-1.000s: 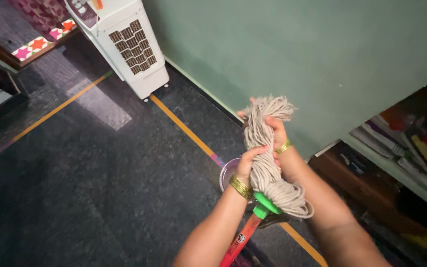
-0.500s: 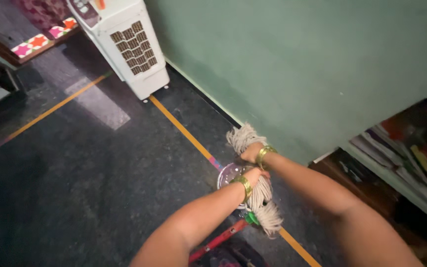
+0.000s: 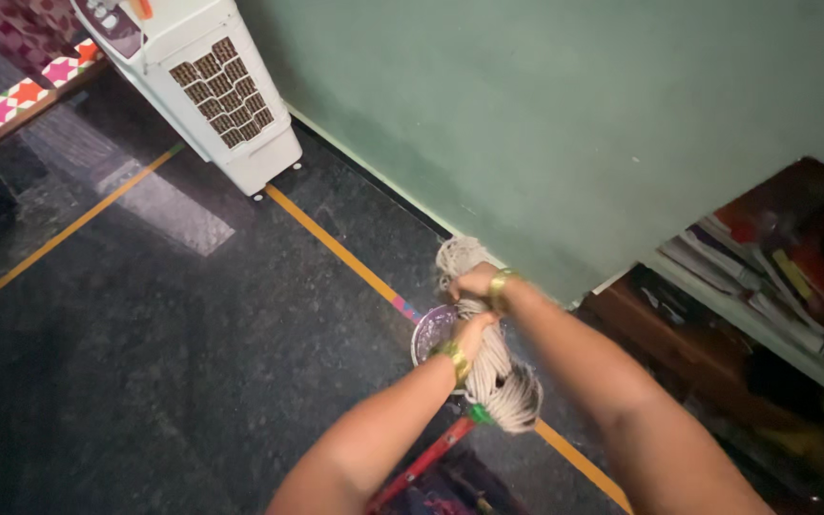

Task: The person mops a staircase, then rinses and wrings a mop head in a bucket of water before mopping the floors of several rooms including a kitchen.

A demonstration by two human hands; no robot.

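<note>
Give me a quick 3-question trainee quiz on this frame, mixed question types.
1. True or false: both hands grip the mop head.
2. What lies directly under the mop strands? A) bucket B) chair C) shoe
3. What colour is the collar joining mop head and handle?

Key:
1. True: left hand and right hand clasp the mop head.
2. A, the bucket.
3. Green, the collar on the red handle.
</note>
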